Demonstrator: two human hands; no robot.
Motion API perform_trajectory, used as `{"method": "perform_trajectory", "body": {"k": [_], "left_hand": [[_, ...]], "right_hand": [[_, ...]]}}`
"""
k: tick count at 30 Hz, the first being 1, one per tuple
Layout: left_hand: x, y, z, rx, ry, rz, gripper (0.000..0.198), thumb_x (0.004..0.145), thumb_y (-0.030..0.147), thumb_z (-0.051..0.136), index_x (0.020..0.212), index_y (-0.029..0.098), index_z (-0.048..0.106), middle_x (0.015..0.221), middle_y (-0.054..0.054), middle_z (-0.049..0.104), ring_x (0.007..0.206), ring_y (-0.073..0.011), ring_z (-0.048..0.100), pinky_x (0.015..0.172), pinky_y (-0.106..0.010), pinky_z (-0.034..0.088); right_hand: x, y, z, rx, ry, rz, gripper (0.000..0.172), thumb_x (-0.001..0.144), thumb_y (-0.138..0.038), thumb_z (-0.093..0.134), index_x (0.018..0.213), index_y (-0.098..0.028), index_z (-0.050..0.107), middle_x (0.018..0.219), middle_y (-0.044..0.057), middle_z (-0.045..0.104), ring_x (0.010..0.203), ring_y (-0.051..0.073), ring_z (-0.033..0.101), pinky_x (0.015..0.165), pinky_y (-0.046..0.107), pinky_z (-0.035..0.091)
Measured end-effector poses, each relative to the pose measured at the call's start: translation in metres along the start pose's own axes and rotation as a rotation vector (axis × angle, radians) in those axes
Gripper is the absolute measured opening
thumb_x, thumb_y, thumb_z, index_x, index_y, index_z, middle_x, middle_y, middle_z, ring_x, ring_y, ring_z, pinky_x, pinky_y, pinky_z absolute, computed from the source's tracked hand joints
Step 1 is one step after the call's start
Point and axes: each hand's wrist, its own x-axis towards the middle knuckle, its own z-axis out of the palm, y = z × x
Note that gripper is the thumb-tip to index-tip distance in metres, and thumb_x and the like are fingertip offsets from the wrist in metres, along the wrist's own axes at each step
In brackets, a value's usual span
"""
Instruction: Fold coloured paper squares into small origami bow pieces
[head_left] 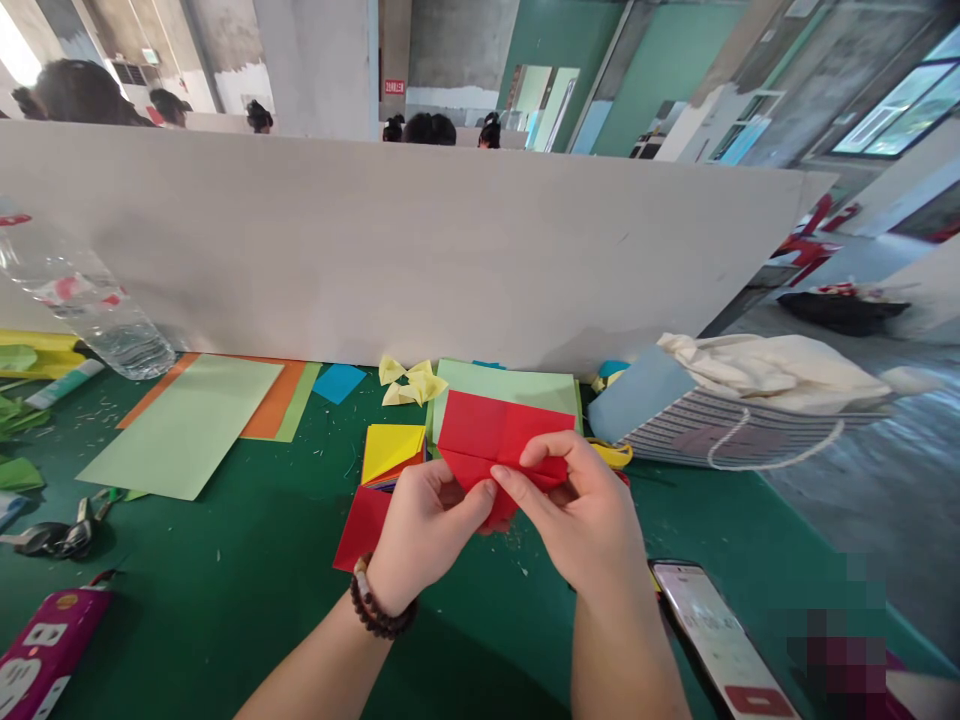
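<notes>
Pinching red paper (484, 425), both hands (424, 530) (596, 510) have a clamped grip, the bottle label (75, 291) blurred.

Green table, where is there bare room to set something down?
Mostly bare: the green table between the keys and left forearm, and between the striped bag and phone. Crowded: along the white partition, with paper sheets and yellow folded pieces, and around the red paper in left hand and right hand.

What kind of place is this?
Probably a shared craft room or workshop: red paper is held over a green table with coloured sheets on it, and people's heads show beyond a white partition.
</notes>
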Motion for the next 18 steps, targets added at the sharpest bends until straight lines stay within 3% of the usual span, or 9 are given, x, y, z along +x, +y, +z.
{"method": "perform_trajectory", "body": {"k": [5, 8, 12, 14, 18], "left_hand": [[-0.0014, -0.0026, 0.0017, 0.02, 0.03, 0.04, 0.02, 0.08, 0.032, 0.065, 0.081, 0.011, 0.068, 0.071, -0.005, 0.069, 0.061, -0.0143, 0.064, 0.059, -0.025, 0.055], [-0.0024, 0.0008, 0.0027, -0.019, 0.039, 0.043, 0.02, 0.079, 0.032, 0.066, 0.084, 0.013, 0.069, 0.074, -0.005, 0.071, 0.063, -0.0146, 0.065, 0.06, -0.025, 0.057], [-0.0023, 0.0029, 0.0025, -0.018, 0.085, 0.059, 0.021, 0.079, 0.033, 0.067, 0.087, 0.013, 0.07, 0.077, -0.006, 0.072, 0.066, -0.017, 0.068, 0.063, -0.027, 0.059], [-0.0022, 0.0012, 0.0026, -0.002, 0.106, 0.076, 0.022, 0.079, 0.033, 0.066, 0.087, 0.013, 0.07, 0.075, -0.006, 0.072, 0.065, -0.0175, 0.068, 0.064, -0.028, 0.059], [-0.0034, -0.0046, 0.0055, 0.022, 0.09, 0.122, 0.02, 0.082, 0.032, 0.065, 0.088, 0.014, 0.071, 0.076, -0.005, 0.072, 0.067, -0.0174, 0.067, 0.066, -0.028, 0.058]], "right_hand": [[0.0033, 0.0037, 0.0017, 0.108, 0.005, 0.047, 0.032, 0.071, -0.043, 0.075, 0.091, -0.024, 0.06, 0.096, 0.004, 0.066, 0.082, 0.021, 0.064, 0.064, 0.03, 0.054], [0.0048, 0.0013, -0.001, 0.289, -0.071, 0.08, 0.039, 0.073, -0.043, 0.073, 0.108, -0.028, 0.061, 0.107, 0.006, 0.067, 0.09, 0.024, 0.066, 0.071, 0.034, 0.056], [0.004, -0.0037, -0.007, 0.529, -0.062, 0.107, 0.073, 0.077, -0.037, 0.072, 0.14, -0.037, 0.036, 0.103, 0.004, 0.07, 0.09, 0.022, 0.067, 0.079, 0.04, 0.057], [0.0034, -0.0045, -0.0072, 0.56, -0.044, 0.143, 0.09, 0.074, -0.035, 0.075, 0.146, -0.038, 0.022, 0.101, 0.003, 0.07, 0.088, 0.022, 0.067, 0.079, 0.042, 0.057], [0.004, -0.001, 0.0006, 0.571, -0.084, 0.192, 0.097, 0.067, -0.035, 0.08, 0.147, -0.032, 0.025, 0.109, 0.006, 0.068, 0.091, 0.023, 0.067, 0.077, 0.039, 0.058]]}}
